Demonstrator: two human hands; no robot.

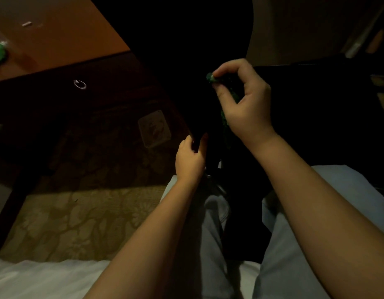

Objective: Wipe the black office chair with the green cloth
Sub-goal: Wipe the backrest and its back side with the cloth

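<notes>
Green cloth [211, 77] pinched by the right hand [245, 104]; left hand [190, 157] grips the black chair's [186, 61] edge.

The chair [199, 108] is black, upright close in front of me, its detail lost in shadow; my left hand [190, 156] grips its near edge. The cloth [211, 78] is green, nubbly, bunched: one end pinched in my right hand [244, 100], the rest hanging behind my palm.
</notes>
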